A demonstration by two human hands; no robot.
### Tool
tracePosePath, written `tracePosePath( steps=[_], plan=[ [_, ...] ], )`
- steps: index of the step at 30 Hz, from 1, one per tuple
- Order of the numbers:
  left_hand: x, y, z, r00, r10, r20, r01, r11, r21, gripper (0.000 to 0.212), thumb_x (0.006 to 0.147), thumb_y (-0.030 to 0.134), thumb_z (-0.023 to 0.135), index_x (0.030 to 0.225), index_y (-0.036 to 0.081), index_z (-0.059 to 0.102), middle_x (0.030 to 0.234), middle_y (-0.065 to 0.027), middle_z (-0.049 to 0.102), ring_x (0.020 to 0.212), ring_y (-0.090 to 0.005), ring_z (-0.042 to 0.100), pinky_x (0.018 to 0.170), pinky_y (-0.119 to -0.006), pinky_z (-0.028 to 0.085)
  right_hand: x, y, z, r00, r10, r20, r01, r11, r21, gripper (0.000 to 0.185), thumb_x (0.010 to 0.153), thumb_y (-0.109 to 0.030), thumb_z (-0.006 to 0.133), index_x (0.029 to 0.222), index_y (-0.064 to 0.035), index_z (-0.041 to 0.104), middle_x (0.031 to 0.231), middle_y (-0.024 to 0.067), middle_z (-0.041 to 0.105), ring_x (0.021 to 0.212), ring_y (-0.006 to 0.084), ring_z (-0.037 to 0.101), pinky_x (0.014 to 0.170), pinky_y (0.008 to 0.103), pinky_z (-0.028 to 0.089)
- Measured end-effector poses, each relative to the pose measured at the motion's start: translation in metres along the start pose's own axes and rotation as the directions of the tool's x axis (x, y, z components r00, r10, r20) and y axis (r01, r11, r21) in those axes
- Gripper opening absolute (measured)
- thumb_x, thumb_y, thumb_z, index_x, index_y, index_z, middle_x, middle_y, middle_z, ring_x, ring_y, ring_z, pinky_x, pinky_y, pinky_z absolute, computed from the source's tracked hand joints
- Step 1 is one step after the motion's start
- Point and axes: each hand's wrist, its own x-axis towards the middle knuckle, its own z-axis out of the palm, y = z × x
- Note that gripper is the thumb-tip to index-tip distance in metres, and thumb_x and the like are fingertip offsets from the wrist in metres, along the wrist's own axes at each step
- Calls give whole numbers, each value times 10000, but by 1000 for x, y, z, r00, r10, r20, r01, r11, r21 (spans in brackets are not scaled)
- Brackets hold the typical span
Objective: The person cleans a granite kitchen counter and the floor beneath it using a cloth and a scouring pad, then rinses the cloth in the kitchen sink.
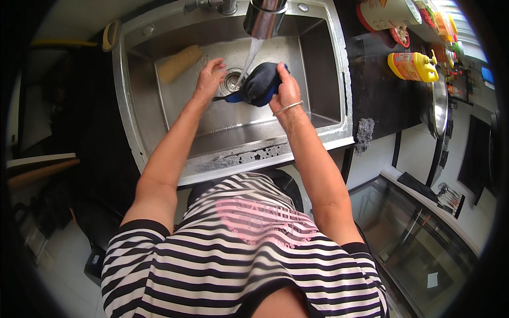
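Note:
My right hand (pixel 287 89), with a bangle at its wrist, grips a wet black-and-blue fabric item (pixel 260 83) by its right side. It looks like a cap, though its exact kind is not certain. A thin dark end of it trails left towards my other wrist. Water (pixel 251 57) runs from the metal faucet (pixel 264 20) beside the item, down over the drain (pixel 232 81). My left hand (pixel 210 77) hovers left of the drain, fingers apart and holding nothing. Both hands are inside the stainless steel sink (pixel 191 125). A tan loofah (pixel 179 63) lies at its back left.
Right of the sink, a yellow pump bottle (pixel 411 66) stands on the dark counter (pixel 373 95). Behind it are a large white container (pixel 387 15) and a red bowl (pixel 399 36). A grey scrubber or cloth (pixel 364 136) lies at the counter's front edge, and a metal basin (pixel 438 103) farther right.

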Motion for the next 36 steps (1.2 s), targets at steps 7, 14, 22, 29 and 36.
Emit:
tracePosePath(
  steps=[7,14,22,29,36],
  plan=[
    [-13,13,28,971,-25,237,87,963,-255,413,864,387,402,1046,42,537,1022,-63,552,948,-151,507,853,-282,354,2,-5,10,994,106,-31,-99,978,182,271,874,-261,448,934,-3,503,904,121,572,852,254,562,811,408,451],
    [12,57,3,958,-120,-260,-43,837,-545,207,861,227,426,886,45,522,894,-68,565,767,-138,547,691,-249,428,4,0,-10,987,147,-60,-128,961,246,274,864,-235,464,980,12,493,959,132,557,899,265,543,814,424,443],
    [17,93,-10,735,171,-657,-297,951,-85,300,771,50,523,1061,-12,480,1020,-123,520,894,-193,526,792,-275,420,-12,9,0,974,203,-100,-178,960,216,296,865,-245,457,1027,2,477,991,143,539,906,295,543,774,472,451],
    [61,107,-45,766,310,-564,-209,949,238,221,799,151,549,927,-28,567,771,-131,624,742,-227,603,688,-319,465,-18,11,-4,971,213,-111,-191,965,181,308,863,-250,459,1046,-3,462,992,147,532,897,294,548,764,472,455],
    [80,93,-48,673,358,-647,-334,928,167,182,817,96,533,753,-68,578,678,-106,606,638,-155,620,537,-252,521,-16,15,2,972,222,-75,-206,963,174,300,858,-250,468,1046,-17,468,1004,135,531,910,282,543,779,476,446]
  ],
)
